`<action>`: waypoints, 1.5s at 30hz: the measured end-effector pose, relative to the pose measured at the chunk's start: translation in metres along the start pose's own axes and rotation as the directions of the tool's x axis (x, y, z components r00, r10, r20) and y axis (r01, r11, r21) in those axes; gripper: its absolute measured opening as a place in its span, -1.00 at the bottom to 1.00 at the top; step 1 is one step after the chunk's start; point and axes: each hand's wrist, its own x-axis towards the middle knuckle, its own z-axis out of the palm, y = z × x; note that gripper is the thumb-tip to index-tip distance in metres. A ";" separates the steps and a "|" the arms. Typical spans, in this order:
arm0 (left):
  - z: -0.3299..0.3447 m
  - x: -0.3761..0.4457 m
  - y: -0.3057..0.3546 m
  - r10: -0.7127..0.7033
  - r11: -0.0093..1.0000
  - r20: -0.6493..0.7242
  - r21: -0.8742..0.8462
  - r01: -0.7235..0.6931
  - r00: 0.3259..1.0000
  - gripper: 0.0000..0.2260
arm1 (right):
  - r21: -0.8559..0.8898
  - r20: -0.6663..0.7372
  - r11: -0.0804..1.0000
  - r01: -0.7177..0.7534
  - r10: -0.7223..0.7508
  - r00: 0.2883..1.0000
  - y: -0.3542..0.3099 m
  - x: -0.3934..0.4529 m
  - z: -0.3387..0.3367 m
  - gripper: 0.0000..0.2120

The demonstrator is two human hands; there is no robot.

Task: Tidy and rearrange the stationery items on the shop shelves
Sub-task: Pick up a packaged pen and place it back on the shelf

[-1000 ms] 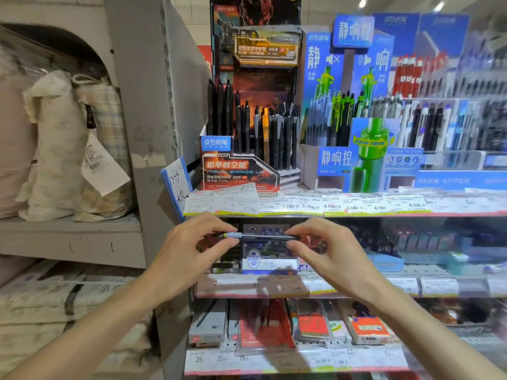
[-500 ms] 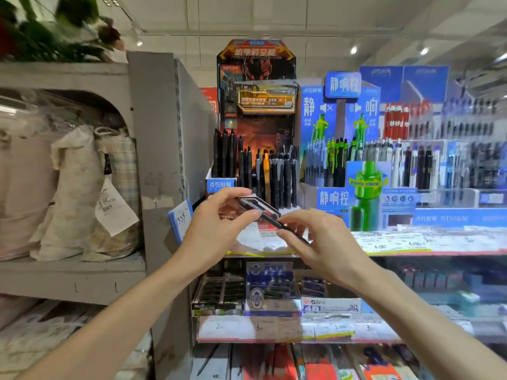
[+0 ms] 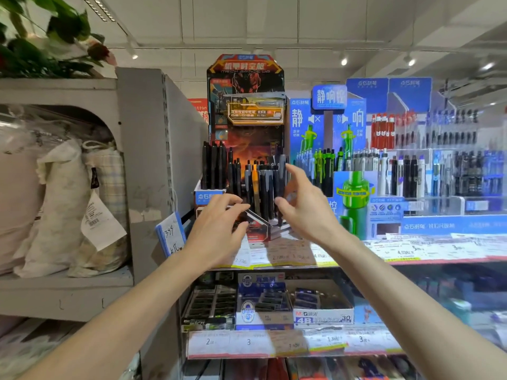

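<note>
Head view shows upright pens (image 3: 258, 187) in the centre rack (image 3: 274, 229), long axis vertical, directly beyond both empty, loosely spread hands; right hand (image 3: 304, 207) is nearer them than left hand (image 3: 216, 229).

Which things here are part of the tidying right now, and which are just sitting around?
In the job: the left hand, the right hand, and the dark pens in the black-and-orange display stand.

Just sitting there: green pen display, eraser box, cloth bags, plant.
</note>
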 end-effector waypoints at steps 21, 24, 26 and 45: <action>0.011 -0.006 -0.009 0.025 0.999 0.015 0.033 -0.025 1.000 -0.59 | -0.105 0.048 0.969 -0.223 0.229 0.972 0.011 0.039 0.031 -0.65; 0.010 -0.007 -0.010 0.032 0.999 0.015 0.024 -0.033 0.999 -0.59 | -0.135 0.059 0.960 -0.243 0.253 0.966 0.014 0.038 0.037 -0.71; 0.010 -0.007 -0.010 0.037 0.999 0.013 0.020 -0.037 0.999 -0.59 | -0.173 0.060 0.953 -0.250 0.263 0.963 0.014 0.039 0.040 -0.78; 0.013 -0.009 -0.010 0.020 0.999 0.003 -0.034 -0.020 1.000 -0.58 | -0.201 0.020 0.936 -0.288 0.298 0.954 0.010 0.029 0.049 -0.92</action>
